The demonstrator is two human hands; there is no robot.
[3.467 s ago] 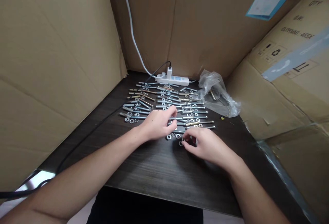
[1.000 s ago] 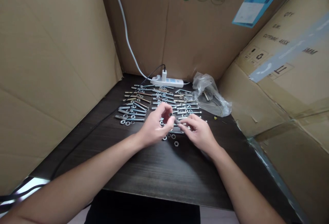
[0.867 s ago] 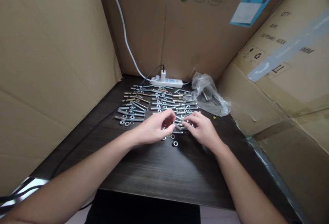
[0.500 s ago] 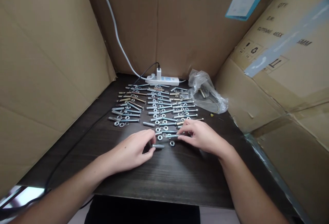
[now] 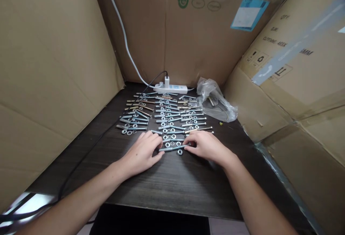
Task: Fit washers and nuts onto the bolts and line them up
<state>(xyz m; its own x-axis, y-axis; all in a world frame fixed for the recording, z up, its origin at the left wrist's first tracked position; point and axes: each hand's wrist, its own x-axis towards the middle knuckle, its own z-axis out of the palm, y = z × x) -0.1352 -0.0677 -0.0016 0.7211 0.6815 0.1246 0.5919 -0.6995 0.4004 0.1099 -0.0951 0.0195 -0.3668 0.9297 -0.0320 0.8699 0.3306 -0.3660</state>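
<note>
Between the fingertips of my left hand (image 5: 144,153) is the left end of a silver metal sleeve (image 5: 166,149). My right hand (image 5: 202,143) pinches a thin silver bolt (image 5: 178,147) near its right end. The bolt's left tip meets the sleeve's right end, and the two lie nearly in one line just above the table. How far the bolt sits inside the sleeve I cannot tell. A hex nut (image 5: 179,152) lies just below the bolt. Right behind it are flat washers (image 5: 167,144) and a thin ring (image 5: 172,144).
Rows of bolts, sleeves, nuts and washers (image 5: 168,119) cover the dark table (image 5: 178,188) beyond my hands. Farther back are a white power strip (image 5: 175,89) and a clear plastic bag (image 5: 218,100). Cardboard walls (image 5: 140,40) stand around; a black cable (image 5: 81,148) runs along the left.
My right hand has brought the bolt down and toward me, to the sleeve's end. The sleeve in my left hand has risen slightly in view. The whole view has tilted a little.
</note>
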